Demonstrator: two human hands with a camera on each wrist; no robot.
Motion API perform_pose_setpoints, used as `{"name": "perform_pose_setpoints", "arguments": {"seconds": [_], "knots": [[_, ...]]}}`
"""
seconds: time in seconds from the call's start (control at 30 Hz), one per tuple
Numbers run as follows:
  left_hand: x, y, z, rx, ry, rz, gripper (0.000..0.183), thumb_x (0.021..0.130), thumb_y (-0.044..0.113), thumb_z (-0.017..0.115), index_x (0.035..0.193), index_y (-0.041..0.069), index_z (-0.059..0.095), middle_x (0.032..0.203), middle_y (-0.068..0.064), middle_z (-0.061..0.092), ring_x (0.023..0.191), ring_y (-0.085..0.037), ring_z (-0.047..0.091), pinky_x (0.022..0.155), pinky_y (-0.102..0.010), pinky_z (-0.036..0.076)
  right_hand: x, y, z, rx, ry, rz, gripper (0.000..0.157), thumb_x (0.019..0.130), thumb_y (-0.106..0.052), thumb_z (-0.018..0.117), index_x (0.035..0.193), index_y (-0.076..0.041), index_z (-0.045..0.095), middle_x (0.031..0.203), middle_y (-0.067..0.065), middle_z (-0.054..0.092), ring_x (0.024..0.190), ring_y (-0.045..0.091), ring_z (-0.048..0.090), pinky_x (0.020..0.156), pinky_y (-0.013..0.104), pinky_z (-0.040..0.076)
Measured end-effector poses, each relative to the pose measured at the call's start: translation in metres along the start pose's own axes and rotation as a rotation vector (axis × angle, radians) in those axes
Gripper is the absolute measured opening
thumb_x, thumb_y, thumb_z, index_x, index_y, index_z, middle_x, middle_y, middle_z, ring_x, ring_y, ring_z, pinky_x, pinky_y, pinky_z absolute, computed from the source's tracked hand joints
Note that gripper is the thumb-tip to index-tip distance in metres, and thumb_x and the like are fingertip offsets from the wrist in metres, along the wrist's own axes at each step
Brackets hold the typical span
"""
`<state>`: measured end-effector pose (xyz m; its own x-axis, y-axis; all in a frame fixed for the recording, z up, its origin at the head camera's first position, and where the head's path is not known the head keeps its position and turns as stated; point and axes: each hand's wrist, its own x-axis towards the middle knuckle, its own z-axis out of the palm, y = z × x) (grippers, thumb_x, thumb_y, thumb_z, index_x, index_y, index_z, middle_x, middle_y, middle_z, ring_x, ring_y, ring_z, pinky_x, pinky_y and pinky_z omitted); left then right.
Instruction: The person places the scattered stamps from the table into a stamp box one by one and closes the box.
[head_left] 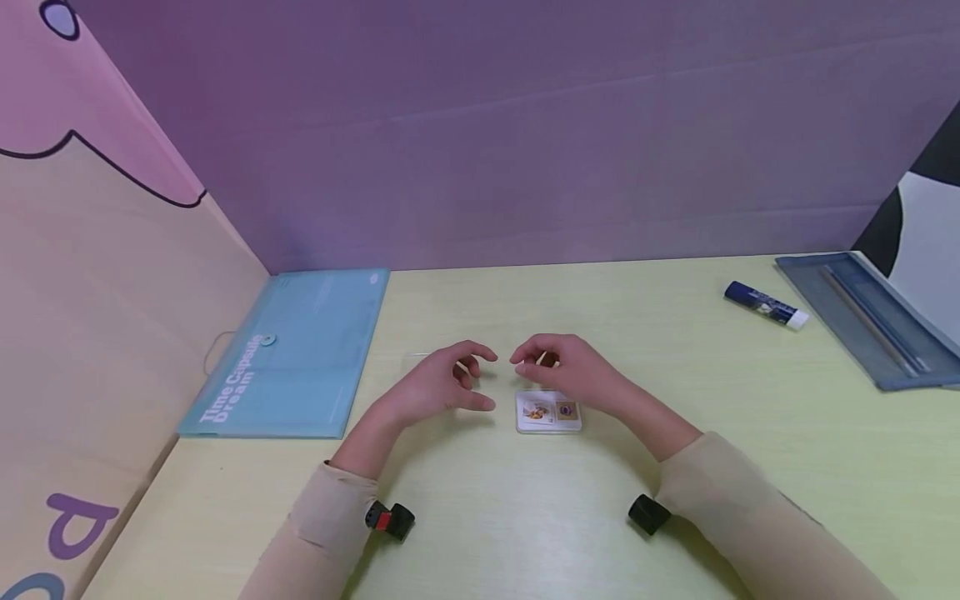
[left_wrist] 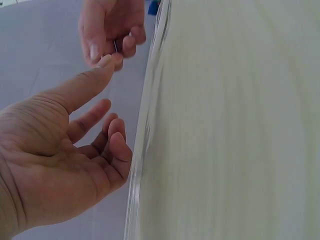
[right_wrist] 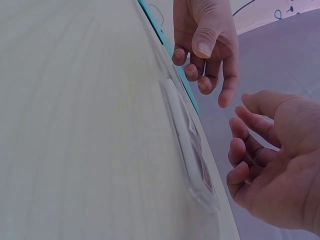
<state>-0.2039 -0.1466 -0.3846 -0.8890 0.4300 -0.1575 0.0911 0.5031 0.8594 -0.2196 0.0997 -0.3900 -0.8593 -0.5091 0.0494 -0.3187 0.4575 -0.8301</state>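
Observation:
A small flat clear case (head_left: 547,423) with printed cards in it lies on the table; the right wrist view shows its transparent side (right_wrist: 187,145) edge-on. My left hand (head_left: 438,385) hovers left of the case, thumb and fingers spread apart and loosely bent around nothing. Above the case's far edge is my right hand (head_left: 566,367), its fingers loosely bent. The right wrist view shows nothing between the right hand's thumb and fingers (right_wrist: 237,150). A gap separates the two hands in the head view. Beside the left hand, a faint transparent piece (head_left: 412,360) lies partly hidden.
A blue document folder (head_left: 300,358) with white lettering lies at the left. Toward the back right are a dark blue glue stick (head_left: 765,305) with a white end and a blue-grey pouch (head_left: 862,321). A purple backdrop (head_left: 525,150) stands behind the table (head_left: 510,517).

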Motion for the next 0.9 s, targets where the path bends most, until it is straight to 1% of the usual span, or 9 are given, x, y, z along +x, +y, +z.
{"name": "perform_pose_setpoints", "arguments": {"seconds": [0.17, 0.37, 0.6, 0.77, 0.9], "knots": [[-0.002, -0.007, -0.013, -0.026, 0.033, -0.014, 0.059, 0.081, 0.016, 0.087, 0.134, 0.017, 0.060, 0.111, -0.013, 0.055, 0.091, -0.024, 0.055, 0.070, -0.033, 0.050, 0.008, 0.000, 0.004, 0.023, -0.024, -0.034, 0.020, 0.098, -0.018, 0.068, 0.113, -0.006, 0.071, 0.095, 0.002, 0.063, 0.084, 0.023, 0.057, 0.077, 0.037, 0.048], [-0.004, -0.017, -0.029, -0.045, 0.052, -0.001, 0.062, 0.081, 0.016, 0.086, 0.137, 0.015, 0.058, 0.114, -0.016, 0.055, 0.092, -0.026, 0.056, 0.072, -0.035, 0.049, 0.014, 0.000, 0.009, 0.038, -0.043, -0.046, 0.022, 0.097, -0.017, 0.070, 0.116, -0.005, 0.070, 0.094, 0.003, 0.062, 0.081, 0.022, 0.056, 0.074, 0.034, 0.047], [-0.009, -0.029, -0.046, -0.053, 0.089, 0.003, 0.062, 0.083, 0.016, 0.085, 0.138, 0.015, 0.058, 0.115, -0.017, 0.055, 0.094, -0.028, 0.058, 0.075, -0.037, 0.048, 0.024, -0.008, 0.017, 0.036, -0.055, -0.022, 0.025, 0.095, -0.017, 0.071, 0.118, -0.006, 0.069, 0.095, 0.002, 0.061, 0.080, 0.023, 0.057, 0.073, 0.035, 0.047], [-0.009, -0.038, -0.057, -0.067, 0.121, -0.001, 0.063, 0.083, 0.013, 0.085, 0.139, 0.012, 0.057, 0.115, -0.019, 0.054, 0.094, -0.027, 0.058, 0.075, -0.035, 0.047, 0.031, -0.008, 0.022, 0.056, -0.070, -0.003, 0.027, 0.095, -0.017, 0.072, 0.120, -0.007, 0.068, 0.095, 0.003, 0.062, 0.079, 0.023, 0.058, 0.072, 0.034, 0.048], [-0.011, -0.042, -0.065, -0.066, 0.142, -0.011, 0.064, 0.083, 0.013, 0.084, 0.140, 0.010, 0.056, 0.116, -0.020, 0.053, 0.096, -0.027, 0.057, 0.077, -0.034, 0.047, 0.035, -0.011, 0.025, 0.057, -0.077, -0.004, 0.029, 0.094, -0.017, 0.073, 0.120, -0.006, 0.068, 0.094, 0.003, 0.062, 0.078, 0.022, 0.058, 0.072, 0.033, 0.048]]}}
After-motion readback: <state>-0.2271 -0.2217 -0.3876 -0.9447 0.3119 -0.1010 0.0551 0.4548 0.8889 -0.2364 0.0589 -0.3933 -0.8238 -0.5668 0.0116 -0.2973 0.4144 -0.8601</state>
